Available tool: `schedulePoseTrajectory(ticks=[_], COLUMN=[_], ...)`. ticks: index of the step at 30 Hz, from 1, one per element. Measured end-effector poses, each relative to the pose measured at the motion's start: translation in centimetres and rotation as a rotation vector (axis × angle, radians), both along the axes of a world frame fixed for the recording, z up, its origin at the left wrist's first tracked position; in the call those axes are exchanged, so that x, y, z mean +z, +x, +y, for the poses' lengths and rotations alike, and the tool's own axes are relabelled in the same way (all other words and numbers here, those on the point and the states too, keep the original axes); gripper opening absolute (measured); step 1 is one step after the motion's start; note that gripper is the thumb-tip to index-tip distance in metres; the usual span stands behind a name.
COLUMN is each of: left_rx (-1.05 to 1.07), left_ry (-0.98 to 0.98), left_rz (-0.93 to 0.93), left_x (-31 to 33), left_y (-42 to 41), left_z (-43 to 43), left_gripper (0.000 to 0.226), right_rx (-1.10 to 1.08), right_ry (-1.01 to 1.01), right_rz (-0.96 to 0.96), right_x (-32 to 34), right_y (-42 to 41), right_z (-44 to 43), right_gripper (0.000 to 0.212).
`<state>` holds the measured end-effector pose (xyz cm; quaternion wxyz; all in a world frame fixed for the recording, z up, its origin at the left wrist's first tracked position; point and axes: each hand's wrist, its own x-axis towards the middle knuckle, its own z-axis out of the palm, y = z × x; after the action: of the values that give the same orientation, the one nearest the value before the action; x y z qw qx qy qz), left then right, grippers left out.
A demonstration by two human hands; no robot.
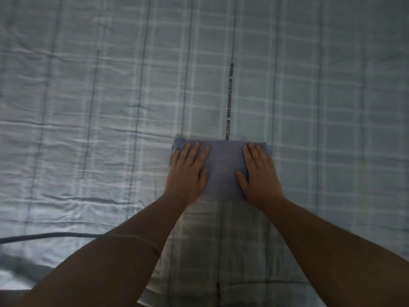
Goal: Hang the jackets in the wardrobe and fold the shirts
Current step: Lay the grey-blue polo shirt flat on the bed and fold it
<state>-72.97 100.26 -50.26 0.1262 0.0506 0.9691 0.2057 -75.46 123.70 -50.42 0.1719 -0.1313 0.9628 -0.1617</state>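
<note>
Item: shirt point(223, 167), blue-grey, folded into a compact rectangle. It lies flat on the bed point(332, 196), mid-frame, just ahead of the person.

Contact: left hand point(188, 171) on the shirt's left part, right hand point(260, 173) on its right part. Both are palm down with fingers straight, pressing. Grip: neither hand is curled round anything. Contact is flat only, with nothing pinched.

Handling (judgement): soft, light cloth with no stiffness. It would likely sag and fall open if lifted by one edge. The far-left corner looks slightly ruffled. Best taken with both hands slid under the two short sides, or pinched through all layers, so the fold holds together. It is not fragile and unlikely to slide on the bedding.

Step (judgement): smoothing the last fold, and this shirt looks nearly done. No jackets or wardrobe are in view.

Surface: pale checked sheet point(88, 107), creased toward the left. A dark printed strip point(229, 103) with lettering runs away from the shirt's far edge. A dark cable point(48, 235) crosses the lower left. The light is dim, and the room beyond the bed is not visible.
</note>
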Motion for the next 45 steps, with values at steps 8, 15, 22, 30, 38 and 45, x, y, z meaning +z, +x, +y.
schedulePoseTrajectory(ticks=[8, 15, 22, 30, 38, 45], left_rx=[0.686, 0.906, 0.833, 0.775, 0.761, 0.766], left_ry=[0.120, 0.306, 0.505, 1.245, 1.177, 1.222], left_rz=[0.001, -0.369, -0.492, -0.623, -0.263, 0.024], left_x=[3.5, 2.5, 1.6, 5.2, 18.2, 33.8], left_y=[1.3, -0.8, -2.1, -0.1, 2.1, 7.5], left_z=[-1.5, -1.1, -2.9, -3.6, -1.3, 0.3], left_gripper=[0.058, 0.072, 0.038, 0.045, 0.040, 0.030], right_rx=[-0.823, -0.868, -0.883, -0.791, -0.696, -0.580], right_ry=[-0.344, -0.101, -0.177, -0.382, -0.582, -0.871], right_rz=[-0.027, -0.178, -0.265, -0.146, -0.016, 0.019], right_x=[2.6, 1.8, 1.3, 5.3, 19.0, 33.8], right_y=[0.5, 0.1, -0.4, 1.0, 1.7, 4.0], right_z=[0.1, -0.9, -0.5, 1.0, 3.4, 4.5], right_gripper=[0.039, 0.053, 0.037, 0.024, 0.032, 0.022])
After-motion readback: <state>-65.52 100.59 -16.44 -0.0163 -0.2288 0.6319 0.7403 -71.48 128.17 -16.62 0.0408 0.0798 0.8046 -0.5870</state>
